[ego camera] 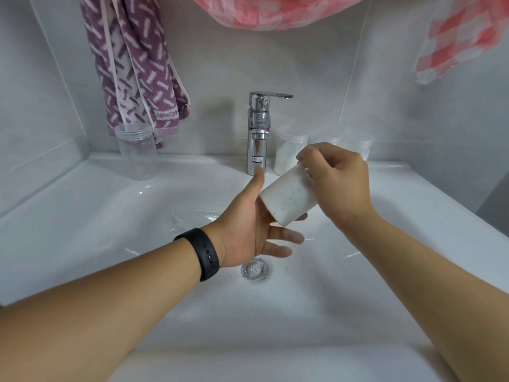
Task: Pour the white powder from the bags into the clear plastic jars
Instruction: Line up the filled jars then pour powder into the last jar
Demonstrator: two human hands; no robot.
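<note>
Right hand (340, 186) grips powder-filled jar (287, 198), tilted over the sink (110, 216). Left hand (256, 232) open, palm cupped against jar base. Second filled jar (289, 154) just behind right hand; empty jar (136, 153) far left.

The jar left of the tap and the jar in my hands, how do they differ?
The left jar stands upright on the sink ledge; the held jar is tilted over the basin. The left jar looks empty and see-through; the held jar is full of white powder. The left jar is untouched; the right hand grips the held one. Both are clear plastic cylinders.
</note>
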